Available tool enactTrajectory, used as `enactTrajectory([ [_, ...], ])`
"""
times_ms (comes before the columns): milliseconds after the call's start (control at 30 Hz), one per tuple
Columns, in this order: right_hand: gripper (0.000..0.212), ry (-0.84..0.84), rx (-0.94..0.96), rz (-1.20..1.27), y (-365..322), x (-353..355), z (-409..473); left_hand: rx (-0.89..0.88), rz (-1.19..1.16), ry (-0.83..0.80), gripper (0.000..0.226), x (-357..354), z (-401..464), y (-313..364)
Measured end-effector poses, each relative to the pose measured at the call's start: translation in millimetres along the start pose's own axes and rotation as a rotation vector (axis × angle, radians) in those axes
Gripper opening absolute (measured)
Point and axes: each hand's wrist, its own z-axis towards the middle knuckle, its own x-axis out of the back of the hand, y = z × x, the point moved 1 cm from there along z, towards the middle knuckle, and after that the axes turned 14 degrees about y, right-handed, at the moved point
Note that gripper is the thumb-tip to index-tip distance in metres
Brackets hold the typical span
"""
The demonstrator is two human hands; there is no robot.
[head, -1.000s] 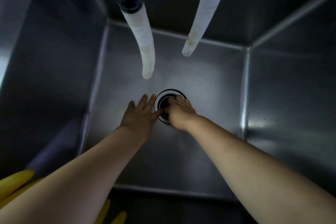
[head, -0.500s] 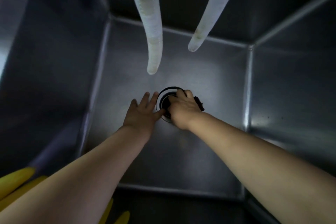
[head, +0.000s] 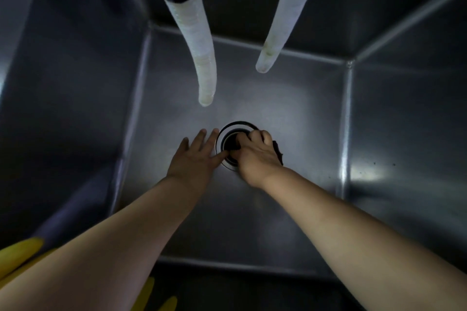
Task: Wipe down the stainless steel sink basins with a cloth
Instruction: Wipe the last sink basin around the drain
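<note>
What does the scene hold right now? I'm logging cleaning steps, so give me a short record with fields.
place: stainless steel sink basin, seen from above
left hand: flat on the basin floor beside the drain, fingers straight
right hand: grips a dark cloth at the drain
overhead: two white hoses hanging, ends clear of the floor
near edge: yellow item, lower left
</note>
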Motion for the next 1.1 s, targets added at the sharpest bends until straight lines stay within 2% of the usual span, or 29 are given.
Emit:
enactTrajectory([
  [67,0.039,-0.027,-0.013,-0.018,0,6,4,0.013,0.001,-0.015,0.090,1,0,1],
  [200,0.030,-0.005,0.232,-0.204,-10,13,8,0.036,-0.009,-0.048,0.103,2,1,2],
  [433,0.034,0.099,0.314,-0.392,-9,3,0,0.035,0.001,-0.013,0.097,0,0,3],
  [600,0.035,0.046,0.220,-0.437,-14,-3,1,0.030,0.006,0.014,0.084,2,-1,3],
  [667,0.037,0.028,0.151,-0.325,-15,2,3,0.024,0.006,0.013,0.081,3,-1,3],
  [767,0.032,0.030,-0.001,0.022,-2,15,1,0.029,-0.026,0.016,0.081,4,-1,3],
  [833,0.025,0.196,-0.032,0.144,14,28,-7,0.037,-0.063,0.030,0.081,5,-1,3],
  [900,0.025,0.436,-0.044,0.076,38,42,-15,0.044,-0.086,0.045,0.081,5,-2,3],
  [967,0.031,0.577,-0.123,-0.001,63,55,-12,0.045,-0.087,0.057,0.086,5,-2,4],
  [1000,0.033,0.571,-0.158,-0.042,75,57,-5,0.051,-0.089,0.061,0.091,4,-2,5],
  [1100,0.043,0.369,-0.139,-0.084,95,45,14,0.079,-0.113,0.064,0.103,2,-2,5],
])
